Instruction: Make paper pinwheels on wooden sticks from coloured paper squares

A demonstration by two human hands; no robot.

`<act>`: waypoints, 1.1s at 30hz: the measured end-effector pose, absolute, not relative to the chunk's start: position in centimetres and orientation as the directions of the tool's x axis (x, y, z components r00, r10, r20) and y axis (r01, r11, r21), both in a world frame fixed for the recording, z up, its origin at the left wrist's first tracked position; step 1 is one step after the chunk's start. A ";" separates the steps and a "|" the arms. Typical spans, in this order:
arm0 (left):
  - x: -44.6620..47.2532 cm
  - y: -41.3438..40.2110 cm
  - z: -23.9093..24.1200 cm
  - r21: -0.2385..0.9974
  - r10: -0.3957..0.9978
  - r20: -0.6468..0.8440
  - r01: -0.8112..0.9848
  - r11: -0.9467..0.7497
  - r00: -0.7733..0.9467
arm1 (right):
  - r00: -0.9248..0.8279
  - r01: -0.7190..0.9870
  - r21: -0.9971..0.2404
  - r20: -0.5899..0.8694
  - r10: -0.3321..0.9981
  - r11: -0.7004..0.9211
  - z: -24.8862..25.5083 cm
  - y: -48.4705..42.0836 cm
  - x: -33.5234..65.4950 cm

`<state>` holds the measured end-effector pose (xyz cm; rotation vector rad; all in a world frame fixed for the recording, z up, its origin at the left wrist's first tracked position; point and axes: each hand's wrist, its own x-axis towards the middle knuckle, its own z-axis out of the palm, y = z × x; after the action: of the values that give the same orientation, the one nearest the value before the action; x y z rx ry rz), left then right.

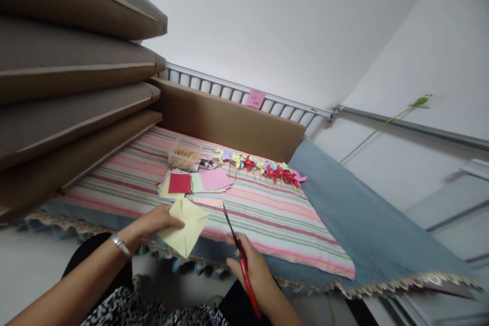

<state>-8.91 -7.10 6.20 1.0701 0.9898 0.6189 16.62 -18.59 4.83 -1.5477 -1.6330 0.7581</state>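
My left hand point(162, 220) pinches the left corner of a square of pale yellow paper point(186, 229), which has slits running in from its corners. To the right, my right hand point(252, 265) is closed around the red handles of a pair of scissors point(244, 270). The dark blades point up and away, apart from the paper, and look closed. Just beyond the yellow paper lie stacks of coloured paper squares, with a red square point(179, 183) and a pink square point(214, 179) on top.
A clear plastic box point(184, 154) of thin sticks stands behind the paper stacks. Several paper pinwheels point(263, 167) lie to its right on the striped cloth point(244, 214). Stacked brown cushions point(76, 61) rise at the left. A pink note point(255, 99) hangs on the rail.
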 end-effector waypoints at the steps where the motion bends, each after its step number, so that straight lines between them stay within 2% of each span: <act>1: -8.4 -7.4 6.2 0.923 0.790 -0.357 0.059 0.380 0.499 | 0.013 0.519 -0.847 0.139 0.990 0.112 5.4 -18.1 16.4; 5: -6.6 -8.4 6.4 0.926 0.686 -0.340 0.100 0.364 0.644 | -0.025 0.324 -0.939 0.113 0.993 0.115 6.8 -15.7 14.2; 9: -6.9 -8.3 6.5 0.923 0.678 -0.323 0.061 0.381 0.661 | 0.018 0.179 -0.980 0.096 0.995 0.091 6.1 -14.2 12.2; 12: -7.9 -8.4 5.7 0.888 0.752 -0.279 -0.139 0.439 0.597 | 0.085 -0.057 -0.990 0.126 0.988 0.131 5.2 -13.9 11.3; 15: -7.7 -9.4 4.3 0.788 0.828 -0.248 -0.393 0.474 0.503 | 0.200 -0.192 -0.969 0.114 0.973 0.153 4.1 -13.8 10.4; 18: -6.1 -10.7 3.2 0.768 0.854 -0.263 -0.438 0.467 0.449 | 0.265 -0.240 -0.958 0.088 0.960 0.155 2.9 -13.6 9.4; 22: -4.7 -10.8 3.2 0.802 0.916 -0.269 -0.457 0.384 0.297 | 0.258 -0.177 -0.977 0.071 0.964 0.119 2.3 -13.7 8.7; 25: -5.7 -9.7 3.7 0.841 0.939 -0.261 -0.425 0.335 0.223 | 0.148 -0.057 -0.998 0.004 0.989 0.012 2.3 -14.6 9.6; 28: -7.6 -8.5 4.0 0.882 0.935 -0.287 -0.322 0.343 0.210 | 0.005 0.129 -0.986 -0.109 0.994 -0.109 2.2 -16.4 11.1; 33: -9.2 -8.0 4.1 0.908 0.914 -0.330 -0.186 0.375 0.235 | -0.049 0.331 -0.905 -0.299 0.953 -0.267 1.9 -19.5 12.8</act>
<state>-9.22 -7.96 4.08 0.8697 1.0524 0.9021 12.81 -19.47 1.93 -1.6291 -1.3763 1.3306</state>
